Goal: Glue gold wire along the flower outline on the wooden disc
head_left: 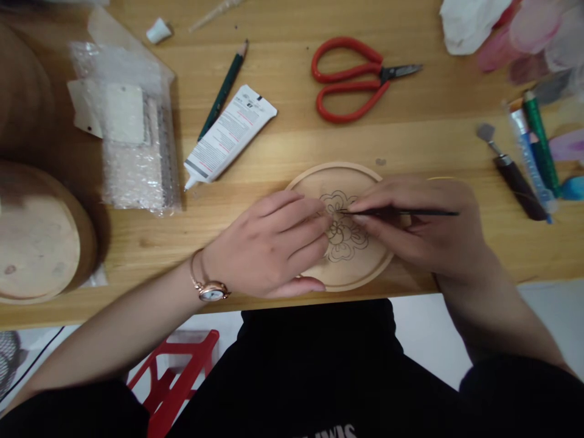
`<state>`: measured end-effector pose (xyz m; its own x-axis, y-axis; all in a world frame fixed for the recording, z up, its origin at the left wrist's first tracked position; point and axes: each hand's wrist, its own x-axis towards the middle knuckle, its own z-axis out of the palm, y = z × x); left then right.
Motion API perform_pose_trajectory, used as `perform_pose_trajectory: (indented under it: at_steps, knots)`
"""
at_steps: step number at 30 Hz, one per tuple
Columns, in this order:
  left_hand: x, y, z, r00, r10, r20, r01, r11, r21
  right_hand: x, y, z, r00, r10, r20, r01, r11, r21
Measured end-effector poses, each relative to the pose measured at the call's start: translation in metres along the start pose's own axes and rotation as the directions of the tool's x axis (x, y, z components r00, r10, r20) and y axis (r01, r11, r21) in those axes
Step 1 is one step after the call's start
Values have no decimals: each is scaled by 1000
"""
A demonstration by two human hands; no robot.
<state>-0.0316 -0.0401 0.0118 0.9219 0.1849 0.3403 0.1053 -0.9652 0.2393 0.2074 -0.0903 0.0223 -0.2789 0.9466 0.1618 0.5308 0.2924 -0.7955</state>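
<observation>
A round wooden plate (314, 177) with a raised rim lies at the table's front edge. A flower outline (343, 250) in dark lines is drawn on it. My left hand (278, 243) rests palm down over the plate's left part, fingers stretched towards the flower, covering some of it. Between the thumb and fingers of my right hand (424, 219) is a thin black stick (431, 213), like a fine brush. Its tip meets the upper part of the flower, close to my left fingertips. The exact kind of tip is too small to make out.
Beyond the plate lie red-handled scissors (349, 79), a white tube (230, 137) and a green pencil (223, 91). Bubble-wrapped pieces (137, 134) and a round wooden piece (36, 237) are left. A dark-handled spatula (517, 182), pens (541, 143) and pink containers (533, 27) are right.
</observation>
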Motion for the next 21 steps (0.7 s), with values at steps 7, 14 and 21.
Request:
perform_pose_trajectory:
  at_steps: [7,14,21]
  knots:
    - [0,1,0,1000,11,14,-11,1000,1,0,0,-1,1000,-4,1,4,1000,3]
    - [1,0,-1,999,-17,-46,18,999,42,1,0,0,1000,-11,12,11,1000,17]
    - [0,0,1,997,-64,-51,67,995,67,1,3,-1,999,-49,-1,49,998,32]
